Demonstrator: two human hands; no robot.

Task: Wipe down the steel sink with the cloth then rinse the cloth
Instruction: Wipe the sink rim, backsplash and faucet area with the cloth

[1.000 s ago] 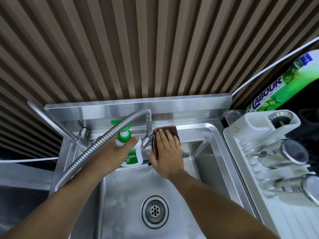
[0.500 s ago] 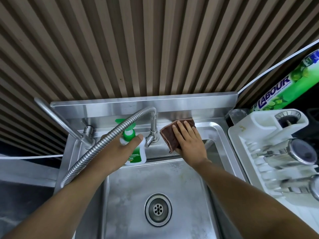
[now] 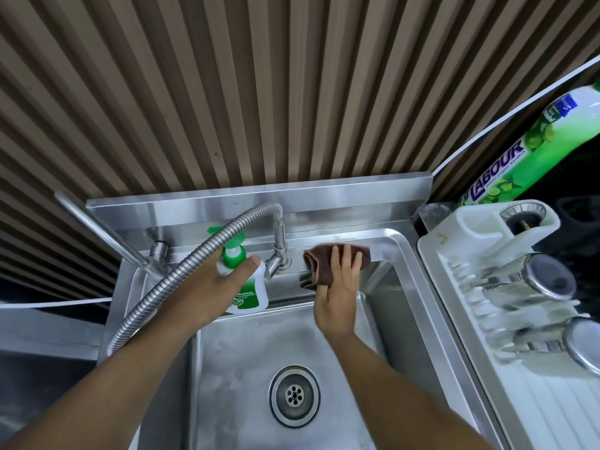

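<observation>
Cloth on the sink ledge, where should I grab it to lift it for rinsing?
Probably pinch the cloth by the bunched folds at its left edge, from above: they stick out past the right hand, which presses the rest flat on the sink ledge. The left hand holds the bottle.

Right hand (image 3: 337,287) has dragged the brown cloth (image 3: 316,265) rightwards along the steel sink's (image 3: 406,254) back ledge. A second ago it was jammed right against the tap base (image 3: 281,262), now there's a gap. The hand has also straightened up, fingers pointing at the backsplash (image 3: 324,196), with cloth poking out on both sides.
</observation>
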